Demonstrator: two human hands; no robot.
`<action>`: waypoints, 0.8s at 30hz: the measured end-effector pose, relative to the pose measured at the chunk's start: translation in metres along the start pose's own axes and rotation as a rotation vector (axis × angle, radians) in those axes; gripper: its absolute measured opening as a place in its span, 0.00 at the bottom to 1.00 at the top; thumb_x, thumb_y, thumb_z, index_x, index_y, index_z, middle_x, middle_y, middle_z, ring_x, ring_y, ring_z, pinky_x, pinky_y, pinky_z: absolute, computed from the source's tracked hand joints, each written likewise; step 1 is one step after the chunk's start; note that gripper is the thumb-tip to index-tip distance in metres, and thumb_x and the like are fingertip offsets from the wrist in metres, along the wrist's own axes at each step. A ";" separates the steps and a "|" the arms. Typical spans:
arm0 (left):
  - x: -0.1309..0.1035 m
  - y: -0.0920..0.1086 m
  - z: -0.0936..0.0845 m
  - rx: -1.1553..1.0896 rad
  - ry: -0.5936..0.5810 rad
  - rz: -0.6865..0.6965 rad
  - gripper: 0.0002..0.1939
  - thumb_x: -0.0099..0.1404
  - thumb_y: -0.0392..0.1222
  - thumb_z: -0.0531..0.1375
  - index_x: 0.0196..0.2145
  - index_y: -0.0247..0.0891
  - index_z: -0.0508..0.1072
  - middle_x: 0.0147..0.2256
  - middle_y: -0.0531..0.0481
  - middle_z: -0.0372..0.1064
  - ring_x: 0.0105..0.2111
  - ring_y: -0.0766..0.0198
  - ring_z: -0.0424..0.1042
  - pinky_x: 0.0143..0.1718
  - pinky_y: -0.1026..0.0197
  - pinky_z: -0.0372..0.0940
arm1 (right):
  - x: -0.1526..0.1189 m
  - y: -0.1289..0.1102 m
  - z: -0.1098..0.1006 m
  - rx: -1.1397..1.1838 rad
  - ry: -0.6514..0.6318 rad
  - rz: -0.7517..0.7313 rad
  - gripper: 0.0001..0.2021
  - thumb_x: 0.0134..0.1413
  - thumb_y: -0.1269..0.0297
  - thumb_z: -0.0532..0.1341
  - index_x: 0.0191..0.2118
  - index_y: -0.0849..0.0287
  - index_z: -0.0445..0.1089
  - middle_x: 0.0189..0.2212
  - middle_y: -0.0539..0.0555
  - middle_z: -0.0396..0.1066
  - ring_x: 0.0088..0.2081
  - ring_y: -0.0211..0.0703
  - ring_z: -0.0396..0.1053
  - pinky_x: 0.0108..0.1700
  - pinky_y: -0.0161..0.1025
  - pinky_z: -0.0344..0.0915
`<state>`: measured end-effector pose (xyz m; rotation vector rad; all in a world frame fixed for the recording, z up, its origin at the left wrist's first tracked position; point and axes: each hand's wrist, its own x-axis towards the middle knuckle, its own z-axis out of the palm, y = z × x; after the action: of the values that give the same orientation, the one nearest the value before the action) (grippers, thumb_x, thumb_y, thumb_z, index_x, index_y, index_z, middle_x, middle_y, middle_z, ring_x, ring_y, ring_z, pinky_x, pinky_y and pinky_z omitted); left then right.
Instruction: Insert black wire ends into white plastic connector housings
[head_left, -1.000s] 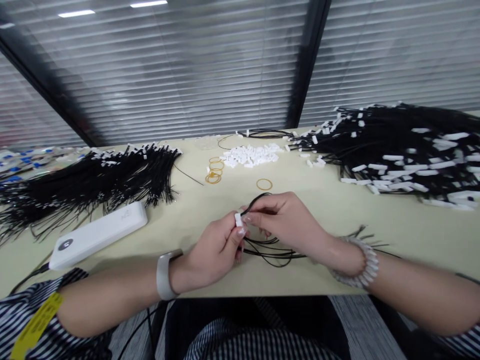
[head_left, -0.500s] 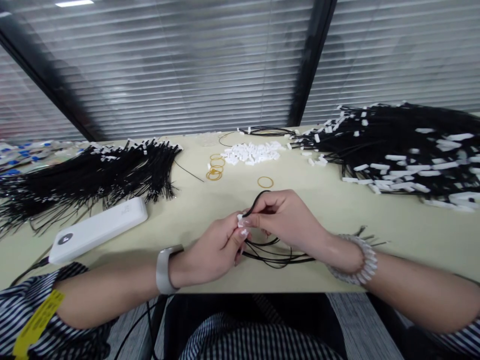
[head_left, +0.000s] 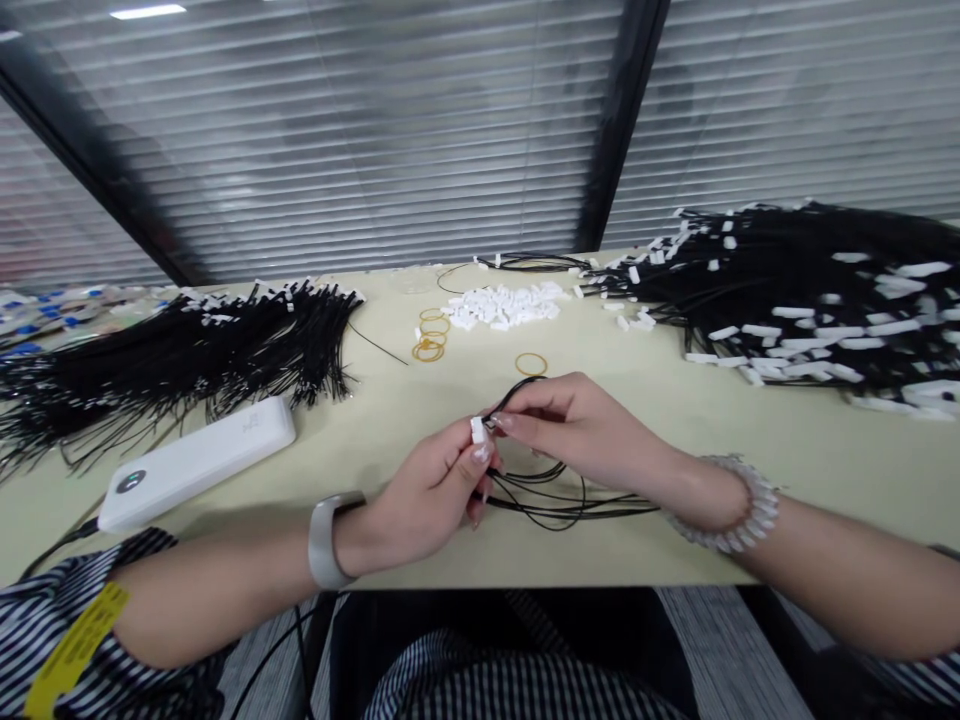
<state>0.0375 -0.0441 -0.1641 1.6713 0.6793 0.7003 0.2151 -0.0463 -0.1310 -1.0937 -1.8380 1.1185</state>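
Between the thumb and fingers of my left hand is pinched a small white plastic connector. My right hand is closed on a black wire just right of the connector, its fingertips at the connector's side. The wire arcs up over the right fingers. Whether the wire's end sits inside the connector I cannot tell. Below both hands, more black wires run to the right under my right wrist.
Loose white connectors lie in a heap ahead, beside yellow rubber bands. Black wire bundles lie at left and right, many with white ends. A white power bank with a cable rests near my left forearm.
My right hand has shifted slightly and drawn back a little from the connector, which now shows more clearly in my left fingers. The wires below have moved slightly.
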 end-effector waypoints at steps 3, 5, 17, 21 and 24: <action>0.001 0.001 0.001 -0.011 0.011 -0.023 0.16 0.66 0.53 0.46 0.31 0.37 0.59 0.23 0.57 0.55 0.19 0.73 0.58 0.19 0.68 0.59 | 0.000 -0.001 0.000 0.041 -0.020 -0.002 0.09 0.53 0.62 0.58 0.30 0.61 0.72 0.27 0.50 0.72 0.28 0.33 0.66 0.31 0.31 0.62; 0.001 0.002 0.001 -0.020 0.016 -0.033 0.16 0.66 0.53 0.46 0.31 0.37 0.59 0.23 0.57 0.55 0.19 0.72 0.58 0.19 0.68 0.58 | 0.000 -0.001 0.001 0.053 -0.012 0.007 0.09 0.51 0.61 0.59 0.29 0.61 0.72 0.27 0.50 0.72 0.28 0.33 0.67 0.30 0.31 0.63; 0.002 -0.003 0.002 0.015 -0.026 -0.048 0.17 0.66 0.54 0.43 0.30 0.38 0.57 0.24 0.56 0.54 0.18 0.72 0.57 0.19 0.67 0.58 | 0.003 0.017 0.020 -0.185 0.270 -0.087 0.08 0.51 0.64 0.58 0.25 0.61 0.67 0.22 0.48 0.68 0.24 0.32 0.61 0.26 0.31 0.57; 0.002 -0.004 0.002 0.022 -0.027 -0.056 0.17 0.67 0.54 0.43 0.29 0.39 0.55 0.23 0.57 0.54 0.18 0.72 0.56 0.18 0.67 0.56 | 0.003 0.018 0.023 -0.207 0.276 -0.083 0.07 0.51 0.65 0.57 0.25 0.61 0.66 0.22 0.49 0.68 0.25 0.33 0.62 0.27 0.32 0.59; 0.002 -0.005 0.003 0.016 -0.021 -0.050 0.16 0.67 0.53 0.43 0.29 0.39 0.55 0.23 0.57 0.54 0.18 0.72 0.56 0.18 0.67 0.56 | 0.004 0.018 0.024 -0.179 0.269 -0.071 0.08 0.52 0.65 0.57 0.25 0.61 0.66 0.24 0.50 0.69 0.26 0.34 0.64 0.29 0.33 0.60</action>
<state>0.0413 -0.0436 -0.1691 1.6688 0.7112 0.6428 0.1983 -0.0459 -0.1554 -1.2062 -1.7708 0.7363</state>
